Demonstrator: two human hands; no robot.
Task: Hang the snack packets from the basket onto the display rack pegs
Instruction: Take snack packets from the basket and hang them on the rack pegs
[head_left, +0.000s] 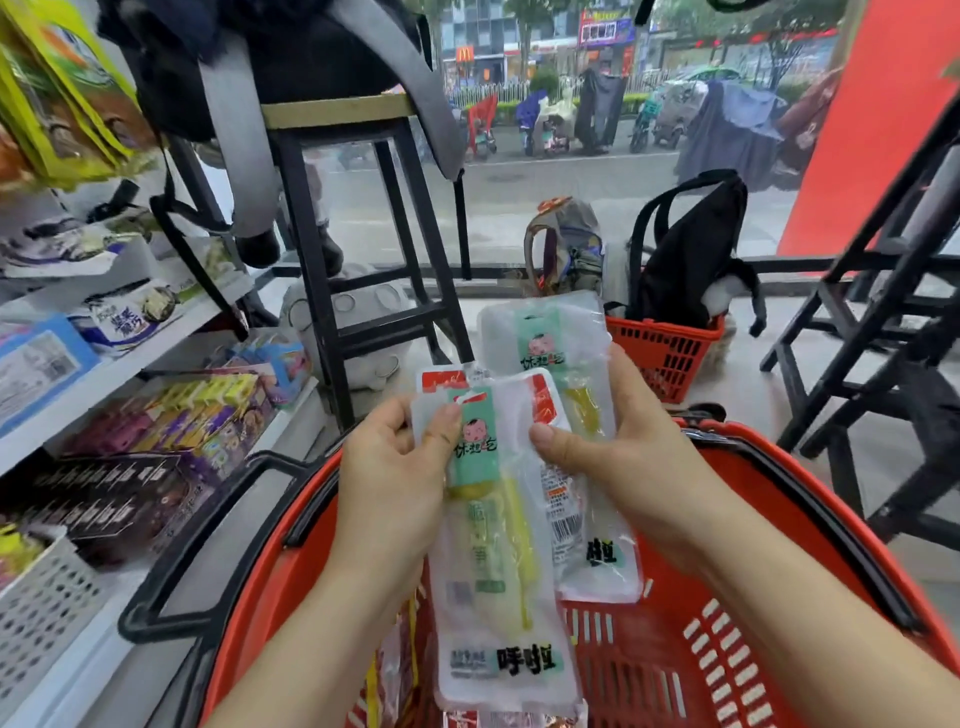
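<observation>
Above the red plastic shopping basket (779, 649) with black handles, both hands hold a fan of clear plastic snack packets, so the task's packets are in the air over the basket. The left hand (395, 467) pinches the upper left edge of the front clear packet (493, 571) between thumb and fingers. This packet has a mint-green label strip with a cartoon baby face, pale yellow contents, and the bold characters 呼啦 near its lower end. The right hand (623, 467) grips the rest, thumb pressed on a red-cornered clear packet (558, 512) that shows a barcode and small print too fine to read. Behind it a rear clear packet (545, 338) with the same green baby label stands higher. More packets lie in the basket under the hands, mostly hidden. To the left, white shelves (130, 332) carry purple, yellow and black boxes, and yellow-green bags (57, 93) at the top left are cut off by the frame. A black metal stool (363, 234) stands ahead, and a black backpack (691, 249) sits in a second red basket (660, 353). Through the window, a yellow McDonald's arch sign (464, 52) shows across the street.
</observation>
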